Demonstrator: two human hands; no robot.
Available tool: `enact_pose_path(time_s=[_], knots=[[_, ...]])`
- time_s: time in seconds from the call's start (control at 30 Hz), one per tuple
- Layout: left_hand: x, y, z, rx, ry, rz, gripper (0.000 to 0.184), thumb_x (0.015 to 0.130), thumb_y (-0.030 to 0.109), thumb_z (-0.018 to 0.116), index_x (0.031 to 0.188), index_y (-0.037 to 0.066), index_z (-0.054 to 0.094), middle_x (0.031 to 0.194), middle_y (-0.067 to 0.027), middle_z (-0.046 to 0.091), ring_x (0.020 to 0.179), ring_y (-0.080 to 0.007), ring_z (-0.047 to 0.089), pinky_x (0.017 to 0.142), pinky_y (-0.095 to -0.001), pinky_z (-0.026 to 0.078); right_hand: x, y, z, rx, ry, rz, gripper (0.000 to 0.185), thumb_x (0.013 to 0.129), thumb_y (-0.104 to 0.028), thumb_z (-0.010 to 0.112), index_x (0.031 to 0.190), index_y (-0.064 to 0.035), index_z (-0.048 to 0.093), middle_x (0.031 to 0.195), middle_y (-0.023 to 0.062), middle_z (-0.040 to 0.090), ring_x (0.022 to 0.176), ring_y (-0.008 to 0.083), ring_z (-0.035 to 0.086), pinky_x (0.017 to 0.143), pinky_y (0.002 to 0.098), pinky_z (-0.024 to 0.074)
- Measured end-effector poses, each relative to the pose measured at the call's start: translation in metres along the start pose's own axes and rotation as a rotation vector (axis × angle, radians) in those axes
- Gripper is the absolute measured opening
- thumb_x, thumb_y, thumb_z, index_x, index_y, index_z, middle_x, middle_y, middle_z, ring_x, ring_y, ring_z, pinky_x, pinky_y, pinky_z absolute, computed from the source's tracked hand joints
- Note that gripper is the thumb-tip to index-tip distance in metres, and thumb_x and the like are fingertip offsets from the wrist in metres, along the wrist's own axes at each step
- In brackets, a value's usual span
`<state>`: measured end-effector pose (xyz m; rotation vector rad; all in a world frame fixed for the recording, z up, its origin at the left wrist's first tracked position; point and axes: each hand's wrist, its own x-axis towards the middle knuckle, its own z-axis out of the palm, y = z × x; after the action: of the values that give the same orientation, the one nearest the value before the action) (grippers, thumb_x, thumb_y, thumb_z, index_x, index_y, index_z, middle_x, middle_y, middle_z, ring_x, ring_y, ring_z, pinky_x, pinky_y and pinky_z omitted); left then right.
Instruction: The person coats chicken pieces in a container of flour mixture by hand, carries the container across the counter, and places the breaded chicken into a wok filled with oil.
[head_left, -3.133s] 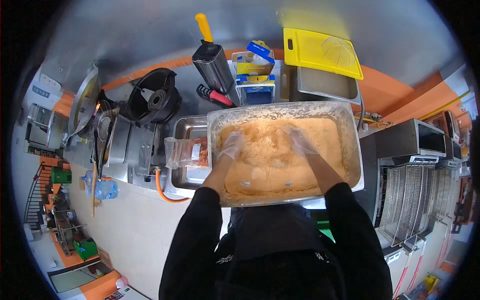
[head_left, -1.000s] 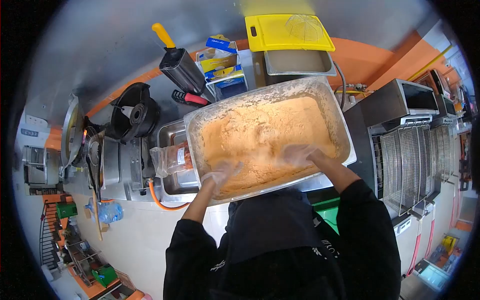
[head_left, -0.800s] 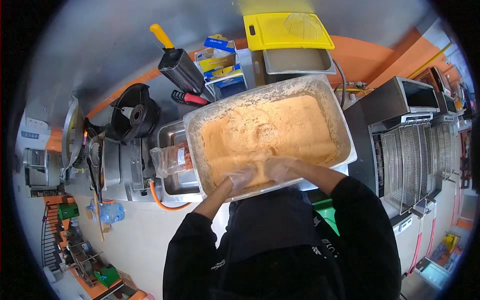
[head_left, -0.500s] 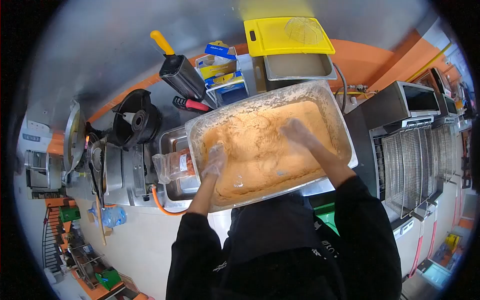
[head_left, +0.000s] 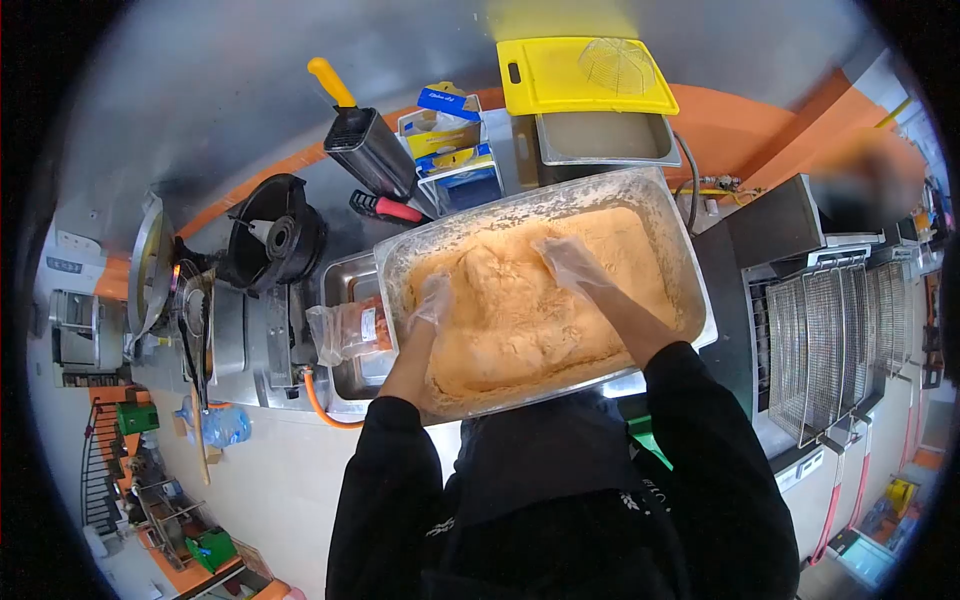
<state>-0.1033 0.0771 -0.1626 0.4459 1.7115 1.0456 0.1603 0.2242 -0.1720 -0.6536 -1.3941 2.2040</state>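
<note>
A large metal tray (head_left: pixel 700 290) filled with orange-tinted flour (head_left: pixel 635 245) stands in front of me, slightly turned. Flour-coated lumps (head_left: pixel 500 285) lie in its middle. My left hand (head_left: pixel 433 300), in a clear plastic glove, touches the flour at the left side; its fingertips are partly sunk or blurred. My right hand (head_left: pixel 568 262), gloved too, lies on the flour right of the lumps with its fingers stretched out. A bag of red meat (head_left: pixel 355 330) rests in a smaller steel tray (head_left: pixel 345 378) on the left.
Behind the tray are a knife block (head_left: pixel 368 150), glove boxes (head_left: pixel 455 165), red-handled tongs (head_left: pixel 385 207), and a yellow cutting board (head_left: pixel 560 75) over a metal container (head_left: pixel 605 138). A black pot (head_left: pixel 270 235) stands left; fryer baskets (head_left: pixel 820 340) are right. A blurred person (head_left: pixel 865 180) is at upper right.
Both hands first came together at the tray's near edge, then moved forward and apart. The lumps now show more plainly between them. The tray has turned since the earliest frame. A blurred person has appeared.
</note>
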Motion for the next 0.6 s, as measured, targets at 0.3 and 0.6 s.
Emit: enact_pose_path(time_s=[0.3, 0.6], knots=[[-0.02, 0.021, 0.011, 0.313, -0.01, 0.08, 0.032, 0.09, 0.034, 0.044, 0.09, 0.006, 0.059, 0.074, -0.0052, 0.057, 0.067, -0.0166, 0.055, 0.059, -0.0329, 0.045, 0.003, -0.061, 0.052, -1.266, -0.071, 0.171, 0.033, 0.094, -0.026, 0.04, 0.112, -0.0007, 0.052, 0.106, 0.0141, 0.059, 0.094, 0.0183, 0.057, 0.08, 0.0316, 0.0447], [0.029, 0.007, 0.027, 0.312, 0.175, 0.202, 0.032, 0.091, 0.028, 0.043, 0.093, 0.002, 0.061, 0.078, -0.0068, 0.061, 0.07, -0.0165, 0.055, 0.064, -0.0348, 0.045, 0.044, -0.029, 0.095, -1.699, -0.108, -0.277, 0.01, 0.078, -0.003, 0.051, 0.084, -0.01, 0.055, 0.078, 0.0034, 0.059, 0.076, 0.0166, 0.058, 0.063, 0.034, 0.0453]])
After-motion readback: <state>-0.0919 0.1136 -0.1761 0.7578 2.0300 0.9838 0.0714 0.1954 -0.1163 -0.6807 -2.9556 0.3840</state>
